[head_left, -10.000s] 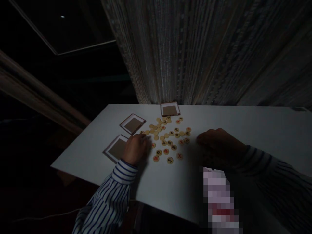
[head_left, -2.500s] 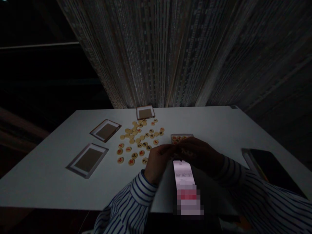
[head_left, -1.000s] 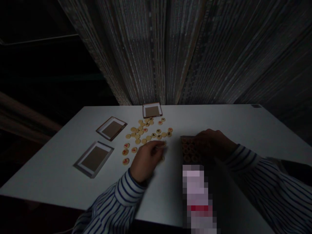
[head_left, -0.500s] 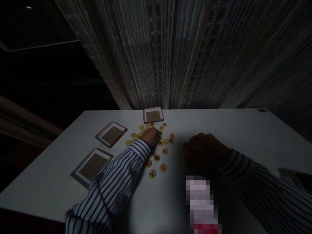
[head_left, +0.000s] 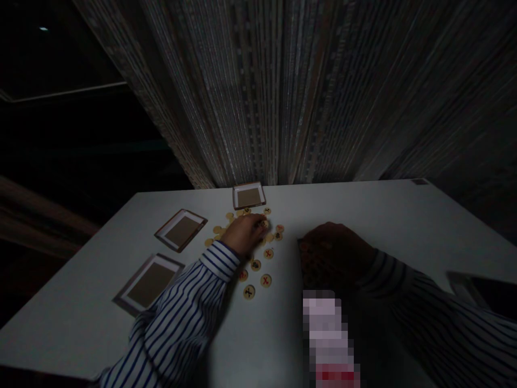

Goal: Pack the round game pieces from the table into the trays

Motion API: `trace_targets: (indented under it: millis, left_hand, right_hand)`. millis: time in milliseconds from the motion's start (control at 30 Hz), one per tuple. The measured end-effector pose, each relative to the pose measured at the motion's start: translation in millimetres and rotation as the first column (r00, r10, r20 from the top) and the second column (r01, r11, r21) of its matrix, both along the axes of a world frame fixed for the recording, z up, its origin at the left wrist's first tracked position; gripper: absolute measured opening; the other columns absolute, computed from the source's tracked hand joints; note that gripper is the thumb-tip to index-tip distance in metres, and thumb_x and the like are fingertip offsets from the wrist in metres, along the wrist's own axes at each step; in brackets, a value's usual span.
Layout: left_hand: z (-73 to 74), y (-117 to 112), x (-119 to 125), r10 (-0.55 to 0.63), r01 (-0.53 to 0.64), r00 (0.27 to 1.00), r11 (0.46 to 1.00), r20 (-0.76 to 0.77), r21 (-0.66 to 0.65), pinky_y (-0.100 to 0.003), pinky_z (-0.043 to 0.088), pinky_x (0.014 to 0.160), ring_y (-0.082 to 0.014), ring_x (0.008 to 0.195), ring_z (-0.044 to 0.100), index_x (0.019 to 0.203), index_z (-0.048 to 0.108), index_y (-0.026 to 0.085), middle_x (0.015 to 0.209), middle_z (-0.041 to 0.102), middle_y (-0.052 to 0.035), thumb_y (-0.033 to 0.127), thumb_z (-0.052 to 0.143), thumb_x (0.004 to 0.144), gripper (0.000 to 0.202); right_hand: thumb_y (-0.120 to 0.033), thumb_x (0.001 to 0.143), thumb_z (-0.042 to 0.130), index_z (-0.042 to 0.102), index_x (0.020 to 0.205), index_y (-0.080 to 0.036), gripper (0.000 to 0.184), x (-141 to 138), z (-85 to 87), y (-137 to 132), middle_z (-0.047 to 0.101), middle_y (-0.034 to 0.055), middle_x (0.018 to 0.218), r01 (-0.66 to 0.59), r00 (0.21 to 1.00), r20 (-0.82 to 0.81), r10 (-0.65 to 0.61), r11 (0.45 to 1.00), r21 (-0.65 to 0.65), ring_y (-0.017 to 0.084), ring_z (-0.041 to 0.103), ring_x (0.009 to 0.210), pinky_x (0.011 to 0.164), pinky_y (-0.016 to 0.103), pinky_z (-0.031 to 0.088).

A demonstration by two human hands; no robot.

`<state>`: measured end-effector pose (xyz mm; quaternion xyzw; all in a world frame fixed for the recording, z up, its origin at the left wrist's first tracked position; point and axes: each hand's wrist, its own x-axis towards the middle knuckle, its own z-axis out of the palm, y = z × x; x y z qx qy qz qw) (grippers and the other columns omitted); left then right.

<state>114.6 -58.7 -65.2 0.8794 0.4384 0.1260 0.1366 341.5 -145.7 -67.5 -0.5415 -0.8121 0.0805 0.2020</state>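
Several round pale game pieces (head_left: 265, 280) with red or black marks lie scattered on a white table (head_left: 383, 215). My left hand (head_left: 244, 233) reaches into the far part of the scatter, its fingers curled down onto the pieces. My right hand (head_left: 337, 250) lies in shadow on a small dark tray (head_left: 306, 264) that holds more pieces. Whether its fingers grip the tray is hidden in the dark. Both arms wear striped sleeves.
Three shallow box trays lie on the table: one at the back (head_left: 249, 196), one left of the pieces (head_left: 181, 230), one nearer on the left (head_left: 149, 283). A lit phone (head_left: 329, 334) stands in front of me. A dark flat object (head_left: 480, 288) lies at right. A curtain hangs behind.
My left hand went from the tray out to the far pieces and has drawn back slightly in the last half second. My right hand stays on the small tray.
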Motion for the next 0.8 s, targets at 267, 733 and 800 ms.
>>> trace_targets:
  millis: [267, 733, 800]
  left_hand:
    - [13.1, -72.6, 28.1, -0.094, 0.084, 0.97, 0.995, 0.224, 0.054, -0.032, 0.047, 0.08, -0.0182, 0.086, 0.061, 0.109, 0.059, 0.019, 0.095, 0.067, -0.0062, 0.031, 0.056, 0.079, 0.032]
    - [4.5, -83.8, 51.1, 0.327, 0.159, 0.65, 0.824, 0.686, -0.543, -0.032, 0.051, 0.074, -0.0157, 0.077, 0.064, 0.087, 0.068, 0.014, 0.085, 0.071, -0.0072, 0.018, 0.062, 0.074, 0.015]
    - [2.7, -83.3, 54.9, 0.377, 0.167, 0.619, 0.794, 0.689, -0.584, -0.033, 0.051, 0.074, -0.0154, 0.076, 0.064, 0.085, 0.069, 0.014, 0.084, 0.071, -0.0072, 0.017, 0.064, 0.072, 0.015]
  right_hand:
    - [-0.041, 0.076, 0.055, 0.061, 0.074, -0.017, 0.025, -16.9, 2.7, -17.5, 0.066, 0.0026, 0.07, 0.009, 0.847, -0.529, -0.056, 0.996, -0.091, 0.014, 0.06, 0.066, 0.06, 0.028, 0.05]
    - [-0.038, 0.078, 0.054, 0.064, 0.091, -0.019, 0.026, -1.9, 6.2, -35.0, 0.069, 0.0055, 0.087, -0.026, 0.825, -0.565, 0.003, 0.999, -0.032, 0.016, 0.063, 0.08, 0.072, 0.032, 0.053]
    - [-0.038, 0.08, 0.052, 0.064, 0.095, -0.02, 0.027, 2.8, 2.5, -34.3, 0.068, 0.0058, 0.09, -0.038, 0.87, -0.49, 0.055, 0.998, 0.046, 0.016, 0.062, 0.083, 0.073, 0.033, 0.051]
